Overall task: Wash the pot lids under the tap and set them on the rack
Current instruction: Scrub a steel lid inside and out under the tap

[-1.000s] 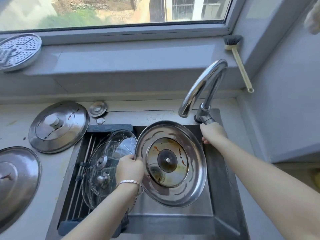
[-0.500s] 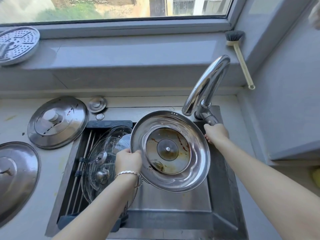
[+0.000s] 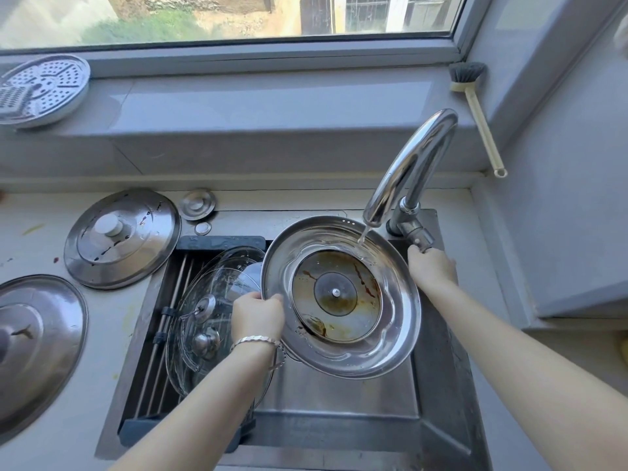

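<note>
Gripping the stained lid (image 3: 341,297) by its rim above the sink (image 3: 339,397), the left hand (image 3: 258,317) holds it under the thin stream (image 3: 363,236) while the right hand (image 3: 431,269) clasps the tap lever (image 3: 416,234); next, I think, the brown middle needs rubbing.

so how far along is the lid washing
Done, it seems: glass lids lean on the rack over the sink. In hand: the left hand holds a stained steel lid under water running from the tap; the right hand grips the tap handle. Left: two marked steel lids on the counter wait.
</note>
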Available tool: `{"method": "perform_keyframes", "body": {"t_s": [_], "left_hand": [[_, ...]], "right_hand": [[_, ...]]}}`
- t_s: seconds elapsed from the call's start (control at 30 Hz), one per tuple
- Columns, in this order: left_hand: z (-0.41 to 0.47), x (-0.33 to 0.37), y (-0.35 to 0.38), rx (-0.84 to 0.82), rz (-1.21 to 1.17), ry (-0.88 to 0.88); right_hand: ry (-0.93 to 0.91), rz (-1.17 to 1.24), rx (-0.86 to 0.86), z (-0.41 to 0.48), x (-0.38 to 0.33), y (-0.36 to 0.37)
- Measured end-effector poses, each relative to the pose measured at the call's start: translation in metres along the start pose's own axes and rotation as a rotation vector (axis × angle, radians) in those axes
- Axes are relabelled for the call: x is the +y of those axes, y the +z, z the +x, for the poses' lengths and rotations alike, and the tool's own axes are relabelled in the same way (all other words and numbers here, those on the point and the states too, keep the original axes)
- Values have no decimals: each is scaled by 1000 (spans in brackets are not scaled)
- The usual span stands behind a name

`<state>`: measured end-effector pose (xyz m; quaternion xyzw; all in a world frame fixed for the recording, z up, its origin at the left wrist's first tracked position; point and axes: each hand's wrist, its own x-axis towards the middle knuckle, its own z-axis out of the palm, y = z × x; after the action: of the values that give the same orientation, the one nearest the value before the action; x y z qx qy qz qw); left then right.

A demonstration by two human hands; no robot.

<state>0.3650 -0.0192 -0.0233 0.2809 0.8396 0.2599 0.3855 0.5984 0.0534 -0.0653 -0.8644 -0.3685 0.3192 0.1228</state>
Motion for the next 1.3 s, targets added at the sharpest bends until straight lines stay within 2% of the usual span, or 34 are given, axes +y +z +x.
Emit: {"method": "perform_keyframes", "body": {"t_s": [0.03, 0.1, 0.13, 0.23, 0.27, 0.33, 0.5, 0.63, 0.7, 0.77, 0.8, 0.9, 0.93, 1.03, 1.07, 1.17, 1.2, 1.3], "left_hand": [[-2, 1, -1, 8, -9, 5], [-9, 6, -2, 22, -17, 34], [-13, 9, -2, 21, -23, 52], [-27, 16, -2, 10, -40, 96], [-30, 17, -2, 14, -46, 104], [-32, 15, -4, 31, -67, 119], [-34, 12, -11, 103, -143, 152], [-34, 6, -11, 133, -163, 115], [-35, 2, -11, 133, -185, 95], [-37, 1, -10, 133, -194, 78], [-38, 2, -9, 135, -197, 74], [-38, 4, -9, 137, -195, 65], [-37, 3, -9, 137, -195, 65], [-36, 2, -9, 135, -197, 58], [-36, 2, -9, 139, -198, 57], [-33, 1, -9, 145, -207, 46], [-33, 0, -10, 146, -211, 40], [-37, 1, -11, 160, -227, 34]], "right_hand": [[-44, -69, 73, -12, -1, 2], [-299, -130, 137, -43, -4, 11], [-460, -169, 55, -60, -5, 18], [-875, -301, -351, -111, -10, 40], [-973, -331, -425, -121, -12, 43], [-1071, -369, -454, -124, -16, 46], [-914, -379, -351, -116, -23, 45], [-1165, -480, -470, -137, -18, 45], [-1085, -526, -458, -120, -19, 38], [-934, -536, -349, -107, -20, 32], [-934, -532, -329, -107, -18, 32], [-1108, -562, -420, -125, -11, 33], [-1107, -568, -434, -127, -11, 31], [-844, -525, -298, -111, -11, 26], [-814, -522, -270, -110, -10, 26], [-1002, -562, -389, -120, -4, 30], [-1014, -569, -411, -120, -3, 29], [-827, -549, -286, -110, -2, 23]]}}
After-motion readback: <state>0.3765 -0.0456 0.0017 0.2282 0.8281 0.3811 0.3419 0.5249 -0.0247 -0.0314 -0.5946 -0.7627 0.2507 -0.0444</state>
